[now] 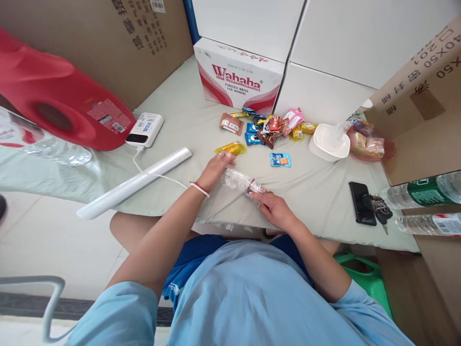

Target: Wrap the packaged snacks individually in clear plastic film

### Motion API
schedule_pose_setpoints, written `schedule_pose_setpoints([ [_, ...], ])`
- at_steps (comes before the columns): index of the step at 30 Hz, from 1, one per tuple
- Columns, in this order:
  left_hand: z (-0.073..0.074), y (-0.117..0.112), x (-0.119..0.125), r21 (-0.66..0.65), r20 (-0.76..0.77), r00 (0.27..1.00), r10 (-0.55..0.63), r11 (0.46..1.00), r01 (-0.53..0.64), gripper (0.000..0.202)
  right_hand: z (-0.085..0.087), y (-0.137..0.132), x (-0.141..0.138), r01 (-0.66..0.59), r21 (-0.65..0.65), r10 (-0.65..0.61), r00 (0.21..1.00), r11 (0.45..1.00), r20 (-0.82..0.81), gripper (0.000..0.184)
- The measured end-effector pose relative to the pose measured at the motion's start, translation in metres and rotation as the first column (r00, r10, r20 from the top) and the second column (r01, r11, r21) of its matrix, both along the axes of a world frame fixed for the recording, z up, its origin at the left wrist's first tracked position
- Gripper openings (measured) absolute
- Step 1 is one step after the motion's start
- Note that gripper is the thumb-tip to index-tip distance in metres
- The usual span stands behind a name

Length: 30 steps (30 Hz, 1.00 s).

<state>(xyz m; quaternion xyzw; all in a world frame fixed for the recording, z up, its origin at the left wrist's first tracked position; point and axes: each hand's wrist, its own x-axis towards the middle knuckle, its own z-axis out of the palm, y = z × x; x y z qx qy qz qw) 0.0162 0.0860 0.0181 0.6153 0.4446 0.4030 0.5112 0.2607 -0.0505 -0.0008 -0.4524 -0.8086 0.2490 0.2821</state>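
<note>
A crinkled clear plastic bag (236, 179) lies low over the cloth, with a brown-and-white wrapped snack (256, 186) showing at its right end. My right hand (275, 209) is closed on that end, fingers over the snack wrapper. At the bag's other end, my left hand (216, 169) has its fingers curled together at the plastic edge; the fingertips are partly hidden. Just beyond those fingers is a yellow snack packet (232, 148). A blue snack packet (280, 160) lies flat by itself, farther right.
Behind is a pile of snack packets (268, 127). A white tub (327, 144) and a reddish bowl (387, 150) stand right, near a phone (362, 204), keys (381, 207) and bottles (425, 192). Leftward are a white tube (137, 182), a power bank (146, 129) and a red jug (68, 96).
</note>
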Motion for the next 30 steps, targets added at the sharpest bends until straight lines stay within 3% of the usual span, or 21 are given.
schedule_pose_setpoints([
  [2, 0.005, 0.001, 0.005, 0.051, -0.298, 0.948, -0.11, 0.99, 0.131, 0.057, 0.001, 0.0, 0.0, -0.001, -0.015, 0.001, 1.0, 1.0, 0.01, 0.055],
  [3, 0.007, 0.002, 0.005, 0.045, -0.447, 0.877, -0.179, 0.974, 0.222, 0.059, 0.002, 0.0, 0.0, 0.002, -0.024, -0.001, 1.0, 1.0, 0.015, 0.055],
  [5, 0.01, 0.003, 0.001, -0.012, -0.656, 0.709, -0.261, 0.942, 0.335, 0.044, 0.003, 0.001, -0.001, 0.008, -0.038, -0.007, 1.0, 0.999, 0.023, 0.055],
  [7, 0.013, 0.002, -0.003, -0.031, -0.729, 0.633, -0.261, 0.936, 0.351, 0.028, 0.004, 0.001, -0.003, 0.012, -0.049, -0.011, 1.0, 0.999, 0.021, 0.055],
  [10, 0.024, -0.011, 0.0, 0.08, -0.707, 0.685, -0.178, 0.941, 0.328, 0.017, 0.006, 0.002, -0.005, 0.018, -0.071, -0.017, 1.0, 0.997, 0.014, 0.054],
  [13, 0.035, -0.04, 0.024, 0.196, -0.691, 0.717, -0.089, 0.932, 0.305, 0.002, 0.011, 0.004, -0.007, 0.021, -0.104, -0.019, 1.0, 0.994, 0.02, 0.054],
  [16, 0.038, -0.07, 0.053, 0.228, -0.703, 0.708, -0.062, 0.924, 0.308, 0.009, 0.015, 0.007, -0.007, 0.014, -0.125, -0.011, 1.0, 0.992, 0.027, 0.045],
  [20, 0.031, -0.096, 0.069, 0.297, -0.605, 0.794, -0.061, 0.907, 0.297, 0.023, 0.014, 0.004, -0.003, -0.033, -0.067, 0.034, 0.999, 0.997, 0.015, 0.031],
  [22, 0.029, -0.105, 0.066, 0.335, -0.634, 0.771, -0.059, 0.878, 0.342, 0.029, 0.015, -0.003, 0.001, -0.07, -0.03, 0.071, 0.997, 0.997, 0.024, 0.03],
  [26, 0.023, -0.119, 0.058, 0.358, -0.771, 0.637, 0.027, 0.844, 0.398, 0.035, 0.025, -0.03, 0.013, -0.122, -0.068, 0.128, 0.988, 0.99, 0.091, 0.032],
  [30, 0.009, -0.129, 0.056, 0.394, -0.784, 0.616, 0.077, 0.828, 0.399, 0.041, 0.035, -0.059, 0.038, -0.159, -0.159, 0.168, 0.985, 0.974, 0.048, 0.022],
])
